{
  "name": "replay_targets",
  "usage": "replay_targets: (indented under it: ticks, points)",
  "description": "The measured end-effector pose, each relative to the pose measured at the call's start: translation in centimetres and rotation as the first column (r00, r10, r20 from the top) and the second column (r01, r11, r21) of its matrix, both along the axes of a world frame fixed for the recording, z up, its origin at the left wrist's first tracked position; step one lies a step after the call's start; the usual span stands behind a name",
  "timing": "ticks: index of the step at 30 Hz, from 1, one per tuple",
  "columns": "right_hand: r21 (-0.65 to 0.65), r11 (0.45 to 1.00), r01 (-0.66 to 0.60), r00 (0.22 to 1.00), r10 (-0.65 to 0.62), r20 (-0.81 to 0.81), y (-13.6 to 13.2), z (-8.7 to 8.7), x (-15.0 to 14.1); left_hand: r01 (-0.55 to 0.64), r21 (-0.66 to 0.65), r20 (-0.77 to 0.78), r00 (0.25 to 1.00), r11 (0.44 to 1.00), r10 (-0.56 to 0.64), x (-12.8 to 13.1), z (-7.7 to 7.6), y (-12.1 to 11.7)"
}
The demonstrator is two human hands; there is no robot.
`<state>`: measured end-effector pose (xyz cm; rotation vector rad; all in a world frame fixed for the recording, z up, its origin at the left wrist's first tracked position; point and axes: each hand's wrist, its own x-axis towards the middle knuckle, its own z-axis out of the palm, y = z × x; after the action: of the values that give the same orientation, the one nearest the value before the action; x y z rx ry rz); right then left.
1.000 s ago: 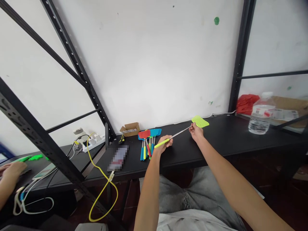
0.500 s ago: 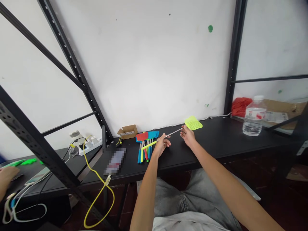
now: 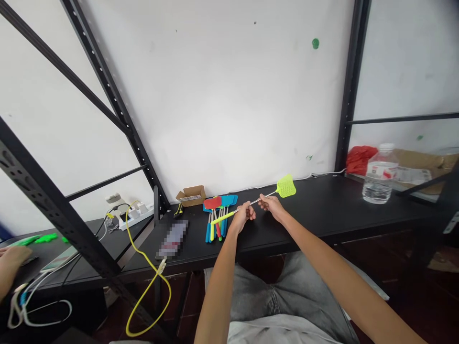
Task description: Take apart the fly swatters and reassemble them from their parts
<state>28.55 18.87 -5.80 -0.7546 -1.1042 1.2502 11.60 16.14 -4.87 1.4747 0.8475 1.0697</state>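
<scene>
A yellow-green fly swatter (image 3: 286, 186) with a thin metal rod is held slantwise above the black table, its mesh head at the upper right. My left hand (image 3: 244, 216) is closed around the rod near the top of the yellow grip. Further up the rod, my right hand (image 3: 269, 205) pinches it between thumb and fingers, a short way below the head. Left of my hands lies a pile of fly swatters (image 3: 213, 203) with red and blue heads and coloured grips, partly overlapping one another.
Behind the pile stands an open cardboard box (image 3: 191, 196). A phone (image 3: 173, 239) with a yellow cable (image 3: 141, 255) lies to the left, near a power strip (image 3: 136, 216). A water bottle (image 3: 380, 174) stands at right. Another person's hand (image 3: 12, 263) shows at far left.
My right hand has slid down the rod toward my left hand, away from the swatter's head. The mesh head has turned to face me more. My left hand stays nearly in place.
</scene>
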Motion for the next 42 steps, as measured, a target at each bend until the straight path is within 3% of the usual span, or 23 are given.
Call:
replay_targets:
  ticks: [12, 21, 24, 29, 37, 42]
  points:
    - [-0.087, 0.961, 0.263, 0.924, -0.277, -0.265, 0.9, 0.0, 1.3, -0.044, 0.004, 0.06, 0.997, 0.999, 0.044, 0.0, -0.2, -0.2]
    - [-0.083, 0.921, 0.381, 0.869, -0.388, -0.307, 1.2, 0.0, 2.7, -0.082, -0.016, 0.144, 0.986, 0.996, 0.084, -0.2, -0.3, 0.0]
    - [-0.045, 0.941, 0.336, 0.909, -0.337, -0.244, 0.8, 0.1, 2.7, -0.122, -0.015, 0.219, 0.968, 0.992, 0.123, -0.5, -0.2, 0.1]
    - [0.023, 0.992, 0.126, 0.991, -0.125, -0.043, -0.4, 0.2, 1.5, -0.177, -0.011, 0.3, 0.938, 0.984, 0.172, -1.0, 0.2, -0.2]
    - [0.076, 0.986, -0.148, 0.977, 0.133, 0.165, -2.1, 0.3, -0.8, -0.077, 0.158, 0.034, 0.997, 0.984, 0.072, -0.5, 0.4, -0.9]
    - [0.046, 0.986, -0.159, 0.975, 0.149, 0.166, -2.5, 0.4, -1.7, -0.035, 0.198, -0.008, 0.999, 0.98, 0.037, -0.4, 0.6, -1.0]
